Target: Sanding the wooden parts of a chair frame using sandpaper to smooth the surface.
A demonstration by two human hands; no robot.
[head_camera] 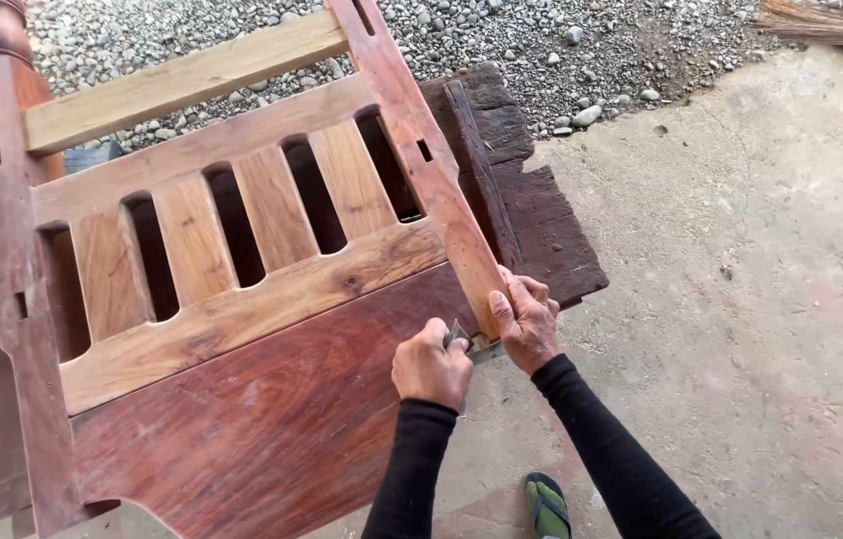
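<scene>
**Both hands at the leg end of a wooden bed panel**

The slatted wooden panel [242, 299] lies tilted over dark planks [541, 230] on concrete. The right hand [527, 321] grips the end of its side post [441, 180]. The left hand [430, 365], fisted, clasps a small metal tool [457, 333] (mostly hidden) against that post end.

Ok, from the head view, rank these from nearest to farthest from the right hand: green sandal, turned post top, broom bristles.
From the right hand:
1. green sandal, just below, by the forearms.
2. broom bristles, far upper right corner.
3. turned post top, far upper left corner.
</scene>
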